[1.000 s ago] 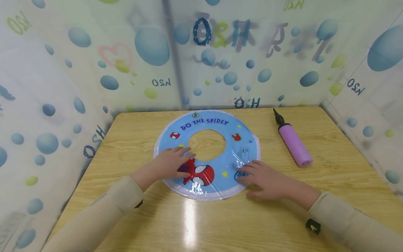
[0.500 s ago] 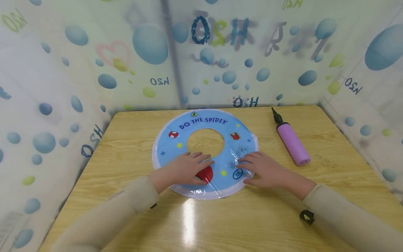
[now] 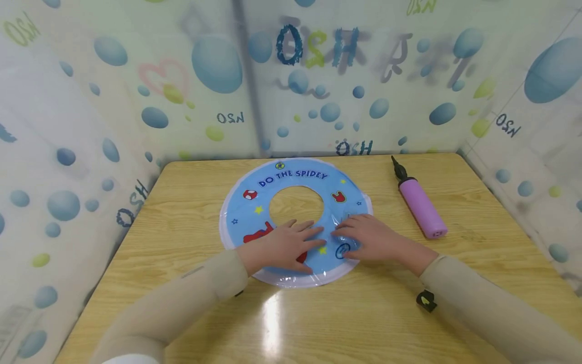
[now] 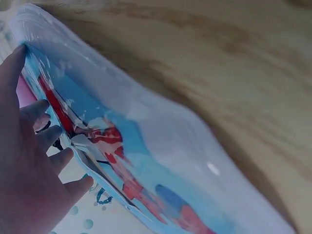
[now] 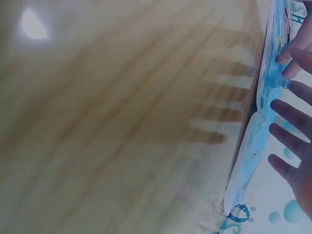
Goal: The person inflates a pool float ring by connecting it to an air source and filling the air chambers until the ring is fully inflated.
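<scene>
A flat blue swim ring (image 3: 309, 178) with "DO THE SPIDEY" lettering and a pale rim lies on the table, its hole toward the middle. My left hand (image 3: 287, 247) rests with spread fingers on the ring's near part and covers much of the red masked figure. Over the ring's right side, my right hand (image 3: 372, 238) has its fingers spread, close to the left fingertips. A small clear valve (image 5: 284, 83) stands up from the ring beside the hands in the right wrist view. Neither hand grips anything. Seen from the left wrist, the ring's pale edge (image 4: 180, 126) looks wavy.
To the right of the ring lies a purple hand pump (image 3: 423, 208) with a black nozzle pointing to the back. The wooden table (image 3: 191, 187) ends at a bubble-patterned curtain (image 3: 300, 101) behind and at both sides.
My left hand has slid to the right across the ring, uncovering part of the red figure at its left. The right hand has shifted slightly left and away from me, onto the ring.
</scene>
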